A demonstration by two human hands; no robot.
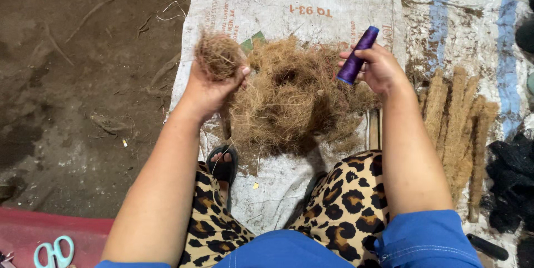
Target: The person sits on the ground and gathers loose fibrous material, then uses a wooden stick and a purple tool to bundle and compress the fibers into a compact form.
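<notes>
My left hand [208, 87] grips a tuft of brown coconut fibre [218, 55], held up at the left of a big loose fibre pile [292, 98]. My right hand [378, 67] is closed around a purple thread spool [357, 55], held tilted at the pile's right edge. The pile lies on a white woven sack [289, 12] spread on the ground in front of my knees.
Several fibre-wrapped sticks [456, 123] lie on a blue-striped sack [473, 28] at the right. Black netting [509, 184] sits at the far right. Teal-handled scissors [54, 252] rest on a red mat at the bottom left. Bare dirt floor [72, 79] lies to the left.
</notes>
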